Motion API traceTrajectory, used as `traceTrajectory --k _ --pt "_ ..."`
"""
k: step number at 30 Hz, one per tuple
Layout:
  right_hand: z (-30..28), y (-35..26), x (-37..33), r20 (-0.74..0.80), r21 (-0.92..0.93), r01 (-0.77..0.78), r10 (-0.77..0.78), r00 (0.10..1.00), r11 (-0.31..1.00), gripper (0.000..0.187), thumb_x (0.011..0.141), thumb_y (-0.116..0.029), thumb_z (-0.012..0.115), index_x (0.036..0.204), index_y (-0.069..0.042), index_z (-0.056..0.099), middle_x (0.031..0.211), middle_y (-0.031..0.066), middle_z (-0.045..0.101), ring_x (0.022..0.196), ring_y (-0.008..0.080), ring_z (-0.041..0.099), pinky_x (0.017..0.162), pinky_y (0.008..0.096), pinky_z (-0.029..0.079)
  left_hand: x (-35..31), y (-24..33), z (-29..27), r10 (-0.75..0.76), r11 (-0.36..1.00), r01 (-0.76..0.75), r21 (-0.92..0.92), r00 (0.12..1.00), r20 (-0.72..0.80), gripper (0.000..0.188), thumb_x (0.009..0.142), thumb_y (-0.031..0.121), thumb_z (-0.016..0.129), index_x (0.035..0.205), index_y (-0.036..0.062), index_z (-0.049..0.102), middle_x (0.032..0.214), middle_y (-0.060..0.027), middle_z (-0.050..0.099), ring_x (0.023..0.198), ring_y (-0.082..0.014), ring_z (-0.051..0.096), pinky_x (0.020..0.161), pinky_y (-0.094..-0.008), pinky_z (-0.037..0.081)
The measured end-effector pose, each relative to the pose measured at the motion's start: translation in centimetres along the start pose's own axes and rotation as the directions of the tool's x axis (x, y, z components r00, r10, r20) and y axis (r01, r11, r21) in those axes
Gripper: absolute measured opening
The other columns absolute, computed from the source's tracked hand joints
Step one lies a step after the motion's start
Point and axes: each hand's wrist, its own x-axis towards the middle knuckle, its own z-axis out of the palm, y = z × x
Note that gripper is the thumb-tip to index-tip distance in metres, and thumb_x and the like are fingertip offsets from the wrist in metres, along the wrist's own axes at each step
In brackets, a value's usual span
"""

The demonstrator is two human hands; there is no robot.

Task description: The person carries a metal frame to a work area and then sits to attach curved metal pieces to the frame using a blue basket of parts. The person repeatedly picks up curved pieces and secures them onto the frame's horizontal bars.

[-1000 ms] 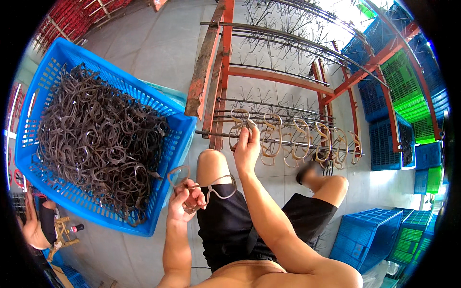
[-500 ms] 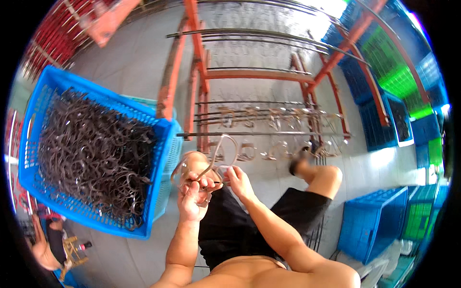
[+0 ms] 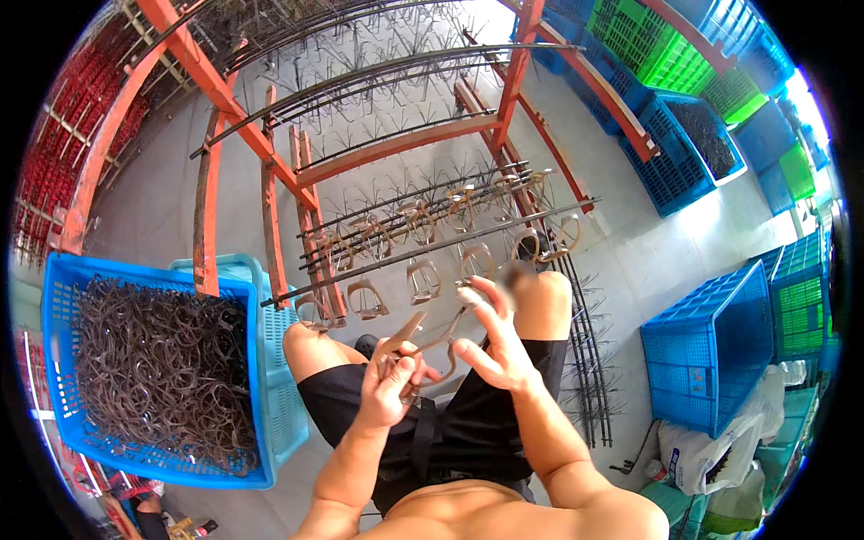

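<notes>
My left hand is closed around brown, glossy curved pieces, which look like thin plastic loop frames; their exact kind is unclear. One slender bent part rises from this hand toward the right. My right hand is beside that bent part, thumb and forefinger spread apart. Whether a fingertip touches it is hard to tell. Just beyond my hands, similar brown loop frames hang in a row from a dark rod. More hang on the rods behind.
At left stands a blue basket heaped with dark brown curved strips. An orange metal rack carries rods with many wire prongs. Blue crates, green crates and white bags are at right. Part of another person shows lower left.
My right hand has come away from my left and spread its fingers. My left hand still holds the brown pieces. The whole view has turned, so the rack and basket appear shifted and tilted.
</notes>
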Motion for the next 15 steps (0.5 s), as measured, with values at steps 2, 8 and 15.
traceTrajectory --k 2,8,15 --pt "-0.7 -0.1 0.2 0.001 0.226 -0.121 0.124 0.992 0.967 0.080 0.080 -0.027 0.068 0.139 -0.006 0.019 0.137 0.0195 0.025 0.124 0.0334 0.032 0.100 0.0426 0.032 0.7 0.9 -0.2 0.003 0.995 -0.007 0.098 0.999 0.038 0.011 0.092 0.009 0.048 0.103 0.0049 0.048 0.076 -0.0040 0.047 0.067 -0.0111 0.046 0.075 -0.0393 0.053" --pt "2.4 0.9 0.0 0.185 0.960 -0.255 0.428 0.885 0.112 0.065 0.090 -0.019 0.057 0.139 -0.009 0.015 0.116 0.0139 0.051 0.097 0.0203 0.055 0.083 0.0342 0.047 1.8 -1.1 0.8 0.216 0.824 -0.219 0.522 0.974 0.066 0.026 0.093 0.009 0.044 0.118 0.0015 0.041 0.085 -0.0059 0.052 0.072 -0.0145 0.052 0.078 -0.0401 0.050" --pt "-10.6 8.0 3.1 -0.644 0.180 -0.250 0.306 0.701 0.951 0.020 0.089 -0.014 0.052 0.101 0.000 0.059 0.081 0.0042 0.058 0.071 0.0130 0.056 0.066 0.0261 0.046 0.5 6.0 -2.5 0.485 0.850 -0.350 0.394 0.813 -0.323 0.007 0.089 0.005 0.048 0.096 0.0051 0.048 0.073 -0.0009 0.045 0.069 -0.0108 0.048 0.065 -0.0312 0.048"
